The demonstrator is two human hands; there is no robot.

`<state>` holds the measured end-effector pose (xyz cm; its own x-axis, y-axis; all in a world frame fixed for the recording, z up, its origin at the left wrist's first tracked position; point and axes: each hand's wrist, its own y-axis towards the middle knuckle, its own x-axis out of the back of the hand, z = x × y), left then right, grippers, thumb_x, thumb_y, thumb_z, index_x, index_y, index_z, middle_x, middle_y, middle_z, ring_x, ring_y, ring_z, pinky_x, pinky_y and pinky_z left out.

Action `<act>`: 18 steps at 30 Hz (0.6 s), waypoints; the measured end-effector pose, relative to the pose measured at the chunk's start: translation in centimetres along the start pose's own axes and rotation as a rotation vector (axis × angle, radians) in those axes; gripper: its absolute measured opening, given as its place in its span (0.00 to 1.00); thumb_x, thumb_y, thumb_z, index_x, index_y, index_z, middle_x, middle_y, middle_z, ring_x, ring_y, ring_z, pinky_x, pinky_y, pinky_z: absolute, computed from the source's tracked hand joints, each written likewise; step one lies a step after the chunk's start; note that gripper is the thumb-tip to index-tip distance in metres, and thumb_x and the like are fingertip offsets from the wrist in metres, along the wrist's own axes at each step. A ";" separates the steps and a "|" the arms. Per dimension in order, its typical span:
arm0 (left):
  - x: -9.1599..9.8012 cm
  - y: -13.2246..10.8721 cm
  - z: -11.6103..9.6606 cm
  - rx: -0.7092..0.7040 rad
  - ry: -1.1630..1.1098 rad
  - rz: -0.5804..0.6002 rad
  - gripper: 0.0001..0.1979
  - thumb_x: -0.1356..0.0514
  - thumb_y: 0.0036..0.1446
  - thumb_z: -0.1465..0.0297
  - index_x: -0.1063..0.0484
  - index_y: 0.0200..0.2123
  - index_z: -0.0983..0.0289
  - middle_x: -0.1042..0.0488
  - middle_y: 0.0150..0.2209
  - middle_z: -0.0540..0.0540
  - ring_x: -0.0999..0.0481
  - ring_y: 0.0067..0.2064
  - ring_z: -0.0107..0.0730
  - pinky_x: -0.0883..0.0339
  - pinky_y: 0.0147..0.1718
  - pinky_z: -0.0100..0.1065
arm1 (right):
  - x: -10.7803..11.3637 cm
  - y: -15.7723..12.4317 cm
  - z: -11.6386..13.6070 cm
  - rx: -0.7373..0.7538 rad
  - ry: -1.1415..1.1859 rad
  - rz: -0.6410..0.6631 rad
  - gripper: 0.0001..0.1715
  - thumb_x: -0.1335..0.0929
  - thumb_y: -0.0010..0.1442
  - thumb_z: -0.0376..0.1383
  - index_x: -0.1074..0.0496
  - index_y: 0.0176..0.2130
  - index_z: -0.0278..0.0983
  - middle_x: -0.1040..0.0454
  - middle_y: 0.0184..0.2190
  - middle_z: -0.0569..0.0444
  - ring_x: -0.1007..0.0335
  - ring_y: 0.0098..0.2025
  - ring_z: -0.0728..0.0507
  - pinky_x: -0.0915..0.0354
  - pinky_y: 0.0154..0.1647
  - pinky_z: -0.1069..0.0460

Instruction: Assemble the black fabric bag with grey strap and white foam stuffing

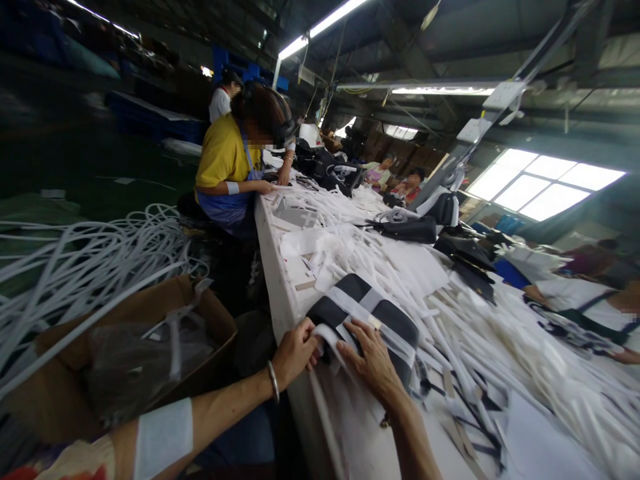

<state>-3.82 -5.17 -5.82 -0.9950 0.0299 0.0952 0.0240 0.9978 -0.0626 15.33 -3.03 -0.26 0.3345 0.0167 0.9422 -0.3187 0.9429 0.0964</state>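
A black bag-like piece (399,315) with white strips crossed over it lies at the table's near edge. At its left corner, my left hand (296,350) has its fingers pinched together on the end of a white strip (327,333). My right hand (371,360) rests on the front of the black piece, fingers stretched out over a white band, with the thumb near the strip. The underside of the black piece is hidden.
Loose white strips (345,257) and white sheets (417,263) cover much of the long table (280,300). A cardboard box (215,317) and coiled white tubing (125,247) lie on the left. A co-worker in yellow (220,157) sits farther along; others sit across the table.
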 end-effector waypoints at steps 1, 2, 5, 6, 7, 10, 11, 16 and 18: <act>0.3 0.2 0.0 -0.033 0.021 -0.034 0.10 0.48 0.60 0.60 0.38 0.32 0.60 0.31 0.21 0.46 0.28 0.20 0.28 0.37 0.16 0.26 | -0.1 0.0 0.1 -0.001 -0.011 -0.001 0.29 0.36 0.62 0.51 0.31 0.58 0.41 0.35 0.61 0.49 0.43 0.64 0.36 0.49 0.65 0.40; 0.6 0.5 0.0 -0.050 0.042 -0.064 0.08 0.46 0.59 0.63 0.38 0.31 0.60 0.31 0.21 0.45 0.28 0.20 0.27 0.38 0.17 0.25 | -0.2 0.0 0.3 -0.005 -0.024 -0.006 0.30 0.35 0.62 0.52 0.31 0.58 0.42 0.35 0.61 0.48 0.43 0.64 0.35 0.49 0.65 0.40; 1.0 1.6 0.0 0.012 0.008 -0.136 0.04 0.44 0.57 0.70 0.39 0.30 0.60 0.32 0.19 0.43 0.30 0.18 0.25 0.41 0.15 0.24 | -0.6 0.1 0.9 -0.027 -0.067 -0.026 0.30 0.35 0.62 0.53 0.31 0.58 0.42 0.34 0.61 0.48 0.43 0.64 0.34 0.50 0.65 0.38; 1.0 2.1 0.1 0.051 -0.026 -0.150 0.05 0.44 0.57 0.71 0.40 0.31 0.60 0.32 0.19 0.42 0.31 0.18 0.25 0.42 0.14 0.23 | -0.7 0.2 1.2 -0.036 -0.078 -0.030 0.30 0.36 0.62 0.53 0.31 0.57 0.42 0.34 0.61 0.48 0.43 0.63 0.34 0.51 0.65 0.37; 0.9 2.5 0.1 0.085 -0.056 -0.153 0.05 0.44 0.57 0.72 0.41 0.32 0.60 0.33 0.19 0.42 0.31 0.17 0.25 0.42 0.14 0.23 | -0.8 0.2 1.3 -0.041 -0.086 -0.032 0.29 0.36 0.62 0.52 0.30 0.57 0.42 0.34 0.60 0.48 0.42 0.63 0.34 0.51 0.65 0.37; 0.7 3.4 -0.1 0.164 -0.125 -0.106 0.09 0.44 0.57 0.73 0.45 0.36 0.60 0.32 0.19 0.42 0.29 0.16 0.27 0.37 0.14 0.25 | -0.8 0.4 1.6 -0.044 -0.092 -0.026 0.28 0.36 0.62 0.52 0.30 0.57 0.42 0.33 0.60 0.48 0.41 0.62 0.35 0.51 0.65 0.38; 0.7 3.6 -0.2 0.190 -0.152 -0.078 0.11 0.44 0.56 0.74 0.46 0.37 0.60 0.31 0.19 0.42 0.28 0.16 0.28 0.35 0.15 0.26 | -0.7 0.5 1.6 -0.043 -0.091 -0.026 0.28 0.36 0.62 0.52 0.30 0.57 0.42 0.33 0.59 0.48 0.41 0.62 0.35 0.50 0.65 0.39; 1.5 3.4 -1.2 0.214 -0.259 0.047 0.17 0.40 0.56 0.73 0.48 0.41 0.62 0.24 0.26 0.50 0.20 0.27 0.31 0.25 0.27 0.30 | -0.6 0.5 1.5 -0.049 -0.089 -0.035 0.27 0.35 0.62 0.52 0.30 0.56 0.43 0.32 0.59 0.49 0.40 0.62 0.35 0.48 0.63 0.39; 1.7 3.4 -1.2 0.200 -0.256 0.076 0.17 0.40 0.57 0.72 0.47 0.42 0.62 0.23 0.28 0.51 0.19 0.30 0.31 0.24 0.30 0.30 | -0.6 0.5 1.4 -0.044 -0.094 -0.039 0.27 0.35 0.62 0.52 0.29 0.55 0.43 0.32 0.59 0.49 0.40 0.62 0.35 0.48 0.63 0.39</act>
<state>-5.30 -1.66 -4.66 -0.9838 0.0625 -0.1681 0.1049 0.9609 -0.2564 13.69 -3.08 -0.37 0.2609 -0.0493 0.9641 -0.2668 0.9561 0.1211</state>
